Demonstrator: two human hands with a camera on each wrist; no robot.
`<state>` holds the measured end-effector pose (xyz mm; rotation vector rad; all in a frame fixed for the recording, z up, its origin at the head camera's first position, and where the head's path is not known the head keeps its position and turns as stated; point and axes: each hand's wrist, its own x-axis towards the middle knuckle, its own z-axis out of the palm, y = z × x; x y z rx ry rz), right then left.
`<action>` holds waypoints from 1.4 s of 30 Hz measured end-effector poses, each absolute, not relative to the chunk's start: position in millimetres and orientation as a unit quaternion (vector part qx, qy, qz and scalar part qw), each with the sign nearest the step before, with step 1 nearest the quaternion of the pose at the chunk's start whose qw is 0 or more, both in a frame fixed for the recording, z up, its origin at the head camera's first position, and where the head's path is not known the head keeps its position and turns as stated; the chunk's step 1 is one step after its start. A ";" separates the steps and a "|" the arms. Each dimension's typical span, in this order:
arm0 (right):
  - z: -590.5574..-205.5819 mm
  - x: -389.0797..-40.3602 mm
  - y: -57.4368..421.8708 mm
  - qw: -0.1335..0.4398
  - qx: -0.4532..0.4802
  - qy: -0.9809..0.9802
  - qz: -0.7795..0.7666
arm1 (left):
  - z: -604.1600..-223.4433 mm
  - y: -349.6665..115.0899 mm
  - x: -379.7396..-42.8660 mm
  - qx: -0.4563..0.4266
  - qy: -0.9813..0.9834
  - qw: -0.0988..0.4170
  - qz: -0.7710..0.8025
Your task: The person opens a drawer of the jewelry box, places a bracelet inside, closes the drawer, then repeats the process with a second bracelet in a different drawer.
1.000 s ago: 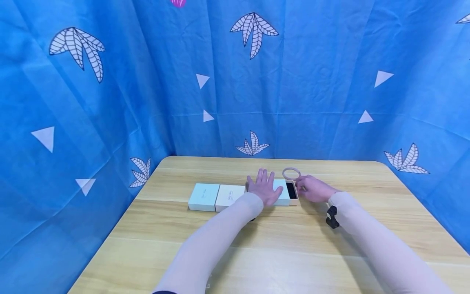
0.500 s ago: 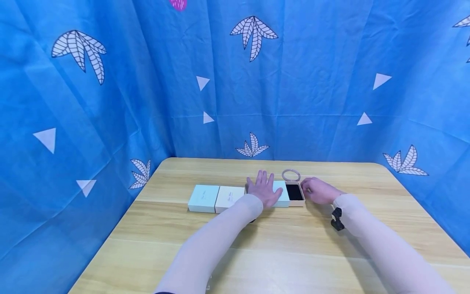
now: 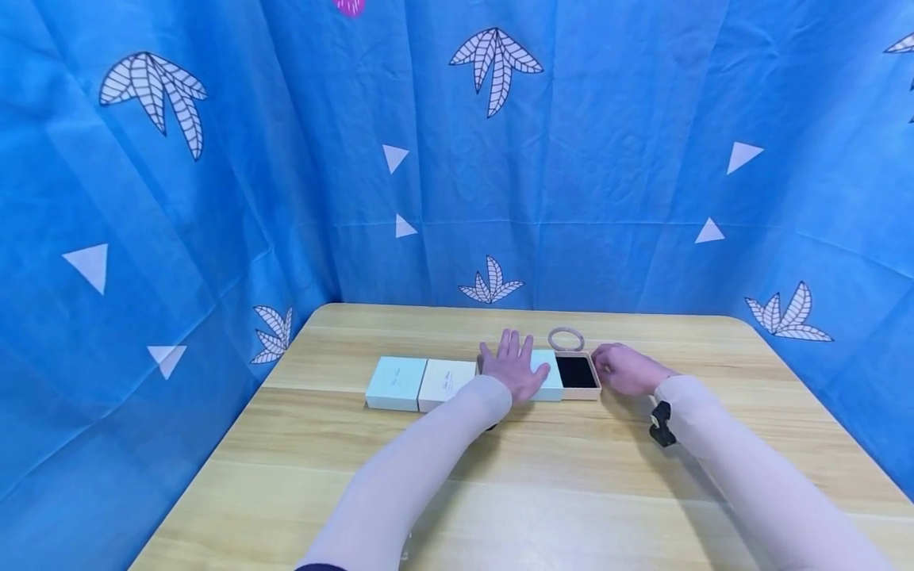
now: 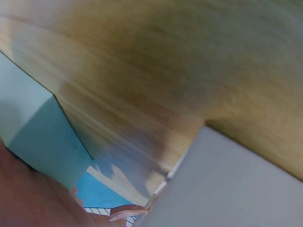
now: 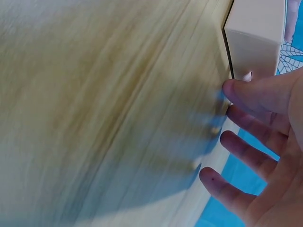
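Note:
With fingers spread, my left hand (image 3: 512, 369) presses on a mint sliding gift box (image 3: 548, 388). Its cream drawer (image 3: 581, 394), lined in black, sticks out to the right of the sleeve. At the drawer's right end, my right hand (image 3: 630, 369) pinches with thumb and index finger. The right wrist view shows the thumb (image 5: 258, 92) beside a small pale tab (image 5: 248, 76) on the drawer's end, the other fingers apart. Under the left palm, the left wrist view shows the mint sleeve (image 4: 47, 132). A pale round bangle (image 3: 551, 341) lies just behind the drawer.
Left of my left hand sit a white box (image 3: 448, 381) and another mint box (image 3: 397, 382), side by side with printed lids. All rest on a wooden table (image 3: 500, 507). A blue patterned curtain (image 3: 607, 159) hangs behind and along the sides.
My right hand has moved to the right, and the drawer has slid farther out of the mint sleeve, showing more black lining. My left hand has stayed in place.

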<state>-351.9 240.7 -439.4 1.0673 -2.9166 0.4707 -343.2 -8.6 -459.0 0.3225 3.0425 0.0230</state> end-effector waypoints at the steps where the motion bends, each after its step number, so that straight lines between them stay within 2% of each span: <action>1: -439.5 -352.3 241.0 -0.001 0.338 -0.929 0.151 | -458.6 -8.7 -343.3 0.106 0.994 0.041 0.006; 12: -438.6 -356.4 242.1 -0.005 0.339 -0.931 0.137 | -449.3 -11.0 -334.5 0.106 0.994 0.029 0.001; 22: -415.6 -364.3 243.9 -0.102 0.254 -0.953 0.130 | -442.3 -11.7 -326.0 0.105 0.994 0.023 0.002; 31: -385.1 -377.6 236.9 -0.119 0.256 -0.955 0.089 | -444.0 -12.4 -326.7 0.106 0.994 0.030 -0.002; 42: -379.1 -400.7 231.9 -0.122 0.243 -0.958 0.092 | -456.4 -8.0 -342.6 0.098 0.994 0.040 0.002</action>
